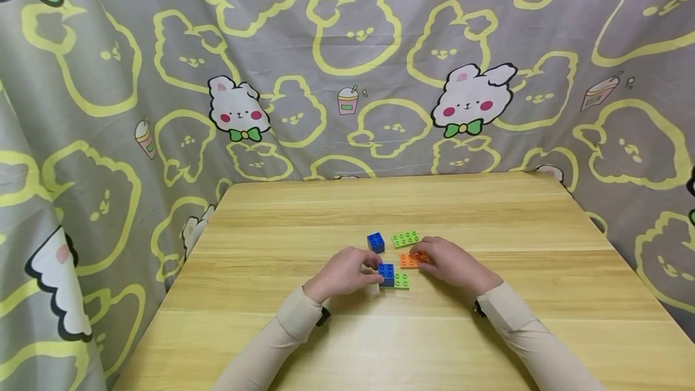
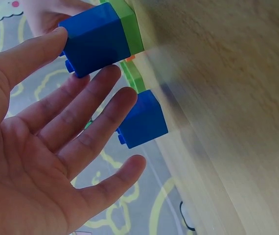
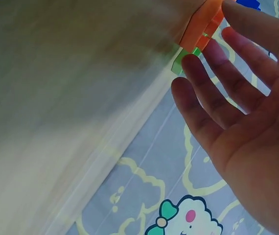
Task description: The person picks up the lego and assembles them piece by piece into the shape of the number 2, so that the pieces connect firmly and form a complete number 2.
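My left hand (image 1: pixel 347 271) holds a square blue brick (image 1: pixel 386 274) between thumb and fingers. That brick sits on the left half of a flat light-green brick (image 1: pixel 402 281). In the left wrist view, the thumb tip meets the edge of the held blue brick (image 2: pixel 98 41), with the little finger spread away. To the right, my right hand (image 1: pixel 447 261) grips a flat orange brick (image 1: pixel 409 260), covering its right end. The right wrist view has the thumb at the orange brick (image 3: pixel 200 24) and the other fingers loosely bent.
Beyond the left hand stands another blue brick (image 1: pixel 376 242). A second flat light-green brick (image 1: pixel 405 239) lies behind the orange one. Everything rests on a wooden table (image 1: pixel 304 216), with a patterned curtain (image 1: pixel 336 47) along its back and sides.
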The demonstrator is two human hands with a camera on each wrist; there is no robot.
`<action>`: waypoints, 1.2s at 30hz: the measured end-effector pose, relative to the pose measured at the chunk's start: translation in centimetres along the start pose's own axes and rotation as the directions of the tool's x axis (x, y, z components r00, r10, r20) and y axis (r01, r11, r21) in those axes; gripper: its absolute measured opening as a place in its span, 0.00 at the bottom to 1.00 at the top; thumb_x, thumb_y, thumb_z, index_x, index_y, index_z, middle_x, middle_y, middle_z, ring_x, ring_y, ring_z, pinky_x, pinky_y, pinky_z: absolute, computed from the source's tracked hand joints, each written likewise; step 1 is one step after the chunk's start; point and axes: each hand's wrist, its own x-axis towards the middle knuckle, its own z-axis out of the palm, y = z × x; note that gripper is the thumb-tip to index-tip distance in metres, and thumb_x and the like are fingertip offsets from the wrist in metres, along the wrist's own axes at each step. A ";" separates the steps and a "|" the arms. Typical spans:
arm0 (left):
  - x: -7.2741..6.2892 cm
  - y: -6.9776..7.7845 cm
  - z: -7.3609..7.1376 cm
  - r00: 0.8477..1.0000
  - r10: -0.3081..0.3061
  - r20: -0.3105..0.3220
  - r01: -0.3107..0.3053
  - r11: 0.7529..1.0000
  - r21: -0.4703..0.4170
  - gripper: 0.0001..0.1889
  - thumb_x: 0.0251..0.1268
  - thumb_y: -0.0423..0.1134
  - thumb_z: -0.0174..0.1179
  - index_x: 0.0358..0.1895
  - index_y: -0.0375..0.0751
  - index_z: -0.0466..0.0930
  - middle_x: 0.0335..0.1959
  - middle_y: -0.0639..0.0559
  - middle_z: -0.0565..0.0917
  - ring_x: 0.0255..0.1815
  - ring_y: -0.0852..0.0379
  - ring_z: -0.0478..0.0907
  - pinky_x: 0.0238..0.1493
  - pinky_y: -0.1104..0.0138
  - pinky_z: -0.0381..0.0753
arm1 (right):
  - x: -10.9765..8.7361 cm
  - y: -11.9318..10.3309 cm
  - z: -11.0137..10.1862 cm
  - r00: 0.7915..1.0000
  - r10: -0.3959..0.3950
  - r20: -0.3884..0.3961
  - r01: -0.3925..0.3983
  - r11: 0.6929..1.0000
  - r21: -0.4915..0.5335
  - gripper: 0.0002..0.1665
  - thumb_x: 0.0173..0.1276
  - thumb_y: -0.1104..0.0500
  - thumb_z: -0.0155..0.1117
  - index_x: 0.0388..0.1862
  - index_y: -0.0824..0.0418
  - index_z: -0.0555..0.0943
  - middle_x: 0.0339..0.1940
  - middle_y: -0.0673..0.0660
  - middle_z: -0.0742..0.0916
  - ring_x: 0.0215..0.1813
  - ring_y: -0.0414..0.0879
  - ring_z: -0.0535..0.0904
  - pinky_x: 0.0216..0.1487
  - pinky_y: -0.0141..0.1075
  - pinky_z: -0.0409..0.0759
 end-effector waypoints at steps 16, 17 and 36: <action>0.1 -0.1 0.1 1.000 0.008 -0.021 -0.009 1.000 -0.025 0.16 0.66 0.49 0.71 0.51 0.46 0.88 0.42 0.56 0.90 0.41 0.65 0.84 0.42 0.71 0.81 | -0.1 0.0 0.0 0.999 -0.028 0.022 0.029 0.999 -0.035 0.17 0.68 0.61 0.73 0.54 0.62 0.85 0.48 0.54 0.87 0.49 0.47 0.84 0.54 0.48 0.83; 0.1 -0.1 0.1 1.000 0.007 -0.022 -0.008 1.000 -0.025 0.16 0.65 0.49 0.71 0.51 0.46 0.88 0.42 0.56 0.90 0.41 0.65 0.83 0.43 0.71 0.81 | -0.1 0.0 0.0 0.999 -0.032 0.022 0.033 0.999 -0.032 0.17 0.68 0.61 0.73 0.54 0.62 0.85 0.48 0.54 0.87 0.48 0.47 0.84 0.53 0.48 0.83; 0.1 -0.1 0.3 1.000 0.005 -0.011 -0.006 0.999 -0.043 0.18 0.67 0.49 0.70 0.55 0.45 0.86 0.44 0.55 0.90 0.44 0.63 0.85 0.46 0.69 0.82 | -0.1 -0.2 -0.8 1.000 -0.003 0.024 0.003 1.000 -0.026 0.21 0.70 0.58 0.71 0.59 0.62 0.84 0.49 0.54 0.86 0.51 0.47 0.83 0.56 0.48 0.83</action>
